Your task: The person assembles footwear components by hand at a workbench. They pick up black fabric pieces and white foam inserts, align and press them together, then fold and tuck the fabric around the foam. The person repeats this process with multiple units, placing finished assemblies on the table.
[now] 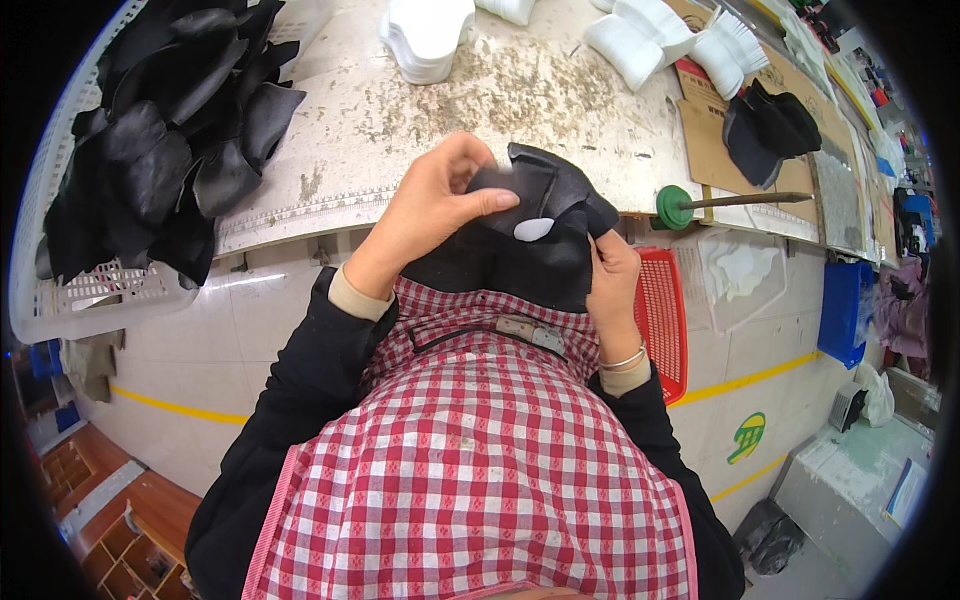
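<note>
Over the table's front edge, in front of my apron, I hold a folded black leather piece (540, 272) with layered flaps. A small white oval pad (533, 230) shows on its middle. My left hand (428, 205) pinches the upper left flap between thumb and bent fingers. At the opposite side, my right hand (613, 280) grips the piece's right edge; some of its fingers are hidden behind the leather.
A white plastic basket (80, 300) heaped with black leather pieces (150, 160) stands at left. White pad stacks (428, 40) lie at the back. Right of my hands are a green round holder (673, 207) with a long rod, another black piece (770, 130) on cardboard, and a red basket (662, 320) below.
</note>
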{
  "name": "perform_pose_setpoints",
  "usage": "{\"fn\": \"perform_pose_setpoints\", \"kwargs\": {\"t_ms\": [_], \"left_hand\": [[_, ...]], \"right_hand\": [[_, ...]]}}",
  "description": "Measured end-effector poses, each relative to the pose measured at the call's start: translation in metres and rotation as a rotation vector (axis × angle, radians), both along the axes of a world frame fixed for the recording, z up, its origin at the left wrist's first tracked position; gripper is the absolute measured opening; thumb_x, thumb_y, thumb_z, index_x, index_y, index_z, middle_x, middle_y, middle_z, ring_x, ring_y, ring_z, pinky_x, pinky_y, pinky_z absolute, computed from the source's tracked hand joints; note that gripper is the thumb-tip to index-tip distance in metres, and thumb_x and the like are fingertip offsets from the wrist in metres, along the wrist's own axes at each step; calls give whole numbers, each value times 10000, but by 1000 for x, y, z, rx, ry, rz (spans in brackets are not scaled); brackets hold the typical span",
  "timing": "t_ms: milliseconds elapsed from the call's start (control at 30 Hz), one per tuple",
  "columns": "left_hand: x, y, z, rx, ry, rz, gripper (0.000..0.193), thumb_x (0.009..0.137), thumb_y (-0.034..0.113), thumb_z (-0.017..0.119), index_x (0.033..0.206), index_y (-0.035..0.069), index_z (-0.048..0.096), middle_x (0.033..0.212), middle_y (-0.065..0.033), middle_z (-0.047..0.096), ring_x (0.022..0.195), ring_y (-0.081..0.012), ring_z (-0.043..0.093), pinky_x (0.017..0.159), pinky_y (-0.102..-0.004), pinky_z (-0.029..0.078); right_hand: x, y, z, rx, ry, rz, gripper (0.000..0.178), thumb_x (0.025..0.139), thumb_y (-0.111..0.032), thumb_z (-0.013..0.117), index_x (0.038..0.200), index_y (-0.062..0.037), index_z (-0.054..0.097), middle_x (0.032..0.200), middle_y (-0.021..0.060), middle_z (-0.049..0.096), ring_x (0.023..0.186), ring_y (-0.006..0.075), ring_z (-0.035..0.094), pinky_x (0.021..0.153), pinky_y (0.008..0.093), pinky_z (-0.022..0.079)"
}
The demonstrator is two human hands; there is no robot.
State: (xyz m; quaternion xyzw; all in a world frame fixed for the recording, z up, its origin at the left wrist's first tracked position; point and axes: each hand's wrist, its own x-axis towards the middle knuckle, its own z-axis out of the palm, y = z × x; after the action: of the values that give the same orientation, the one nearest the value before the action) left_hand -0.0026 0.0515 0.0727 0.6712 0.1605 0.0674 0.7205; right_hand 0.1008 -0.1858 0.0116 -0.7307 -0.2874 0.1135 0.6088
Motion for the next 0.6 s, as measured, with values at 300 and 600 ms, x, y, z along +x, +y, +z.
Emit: {"fn": "perform_pose_setpoints", "kwargs": {"t_ms": [300,600], "left_hand": [[8,-2,5,132,-83,-253,138,988,13,667,1118,-16,704,1045,2,697,991,-89,637,917,-255,512],[19,-14,-15,63,-12,-324,208,1042,61,634,1241,2,649,1075,12,692,992,-67,617,905,-246,509]], "right_hand": [[52,-21,44,10,519,155,433,1081,-199,593,1460,10,575,1310,116,709,1106,140,663,911,295,546],[68,7,39,-144,289,313,249,1021,-168,708,1167,33,736,1008,7,732,905,78,635,824,239,510]]}}
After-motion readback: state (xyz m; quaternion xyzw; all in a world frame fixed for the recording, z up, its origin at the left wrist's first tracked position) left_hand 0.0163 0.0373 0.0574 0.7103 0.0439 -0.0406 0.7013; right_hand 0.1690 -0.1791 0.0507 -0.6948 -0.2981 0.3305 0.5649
